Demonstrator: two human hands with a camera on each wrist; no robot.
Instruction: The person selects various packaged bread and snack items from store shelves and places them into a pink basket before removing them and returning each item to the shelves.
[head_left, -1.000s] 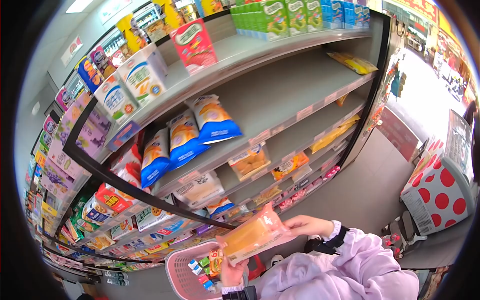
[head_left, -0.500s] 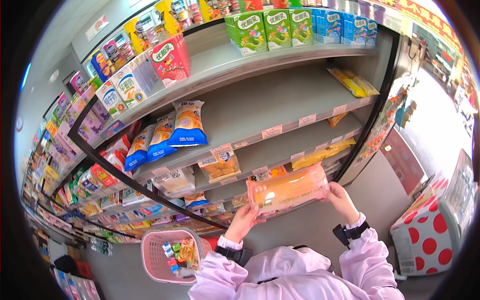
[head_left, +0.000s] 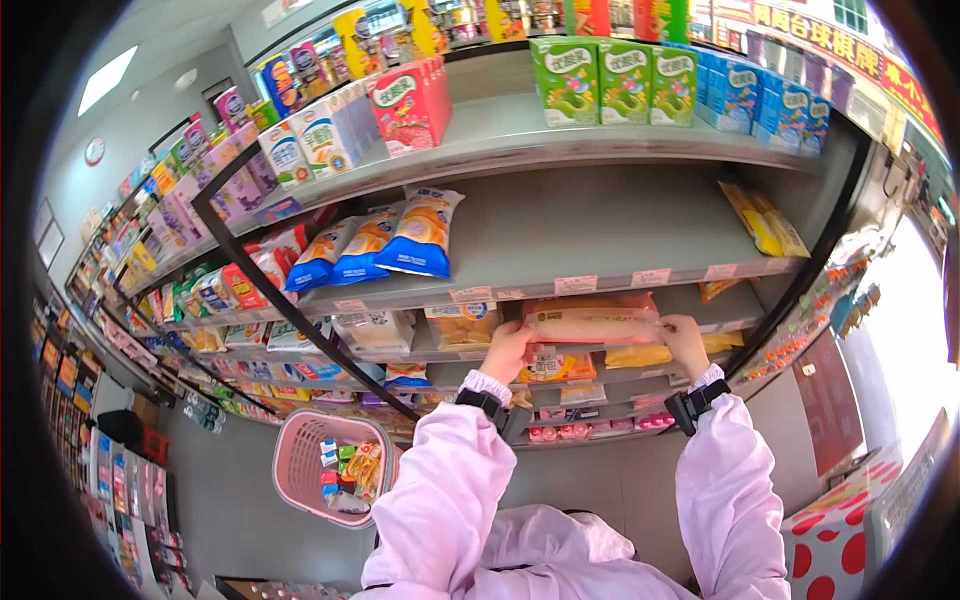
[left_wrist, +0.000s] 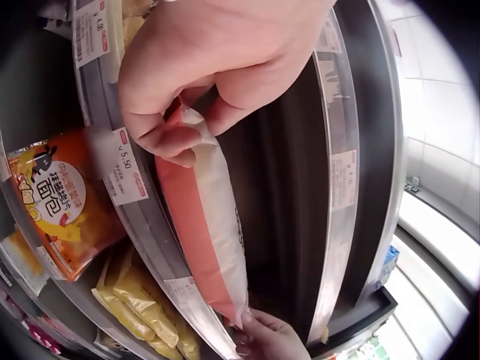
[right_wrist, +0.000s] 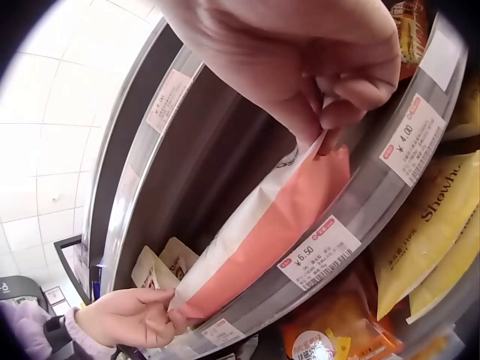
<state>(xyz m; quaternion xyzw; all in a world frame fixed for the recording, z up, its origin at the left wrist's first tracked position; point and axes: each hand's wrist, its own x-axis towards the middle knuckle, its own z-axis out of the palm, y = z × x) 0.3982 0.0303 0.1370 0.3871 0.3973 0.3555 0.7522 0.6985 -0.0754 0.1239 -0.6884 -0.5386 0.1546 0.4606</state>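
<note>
A long pink and pale bread packet [head_left: 590, 322] lies level at the front of the shelf tier below the blue-and-orange snack bags [head_left: 422, 232]. My left hand [head_left: 510, 350] pinches its left end, thumb and fingers on the crimped wrapper. At the other end, my right hand [head_left: 686, 345] pinches the opposite corner. In the left wrist view the packet [left_wrist: 206, 217] runs along the price-tag rail, its pink side toward the rail. The right wrist view shows the packet [right_wrist: 255, 240] just behind a price tag [right_wrist: 319, 251].
Left of the packet sits a bag of round buns [head_left: 463, 325]; an orange bread bag [head_left: 556, 367] and yellow packets [head_left: 640, 355] are below. A pink basket [head_left: 290, 470] with several items stands on the floor at left. A black frame bar [head_left: 290, 310] slants across the shelf's left side.
Both hands have carried the bread packet from above the basket, up and forward to the shelf front. The packet has turned from slanted to level. The head view has shifted.
</note>
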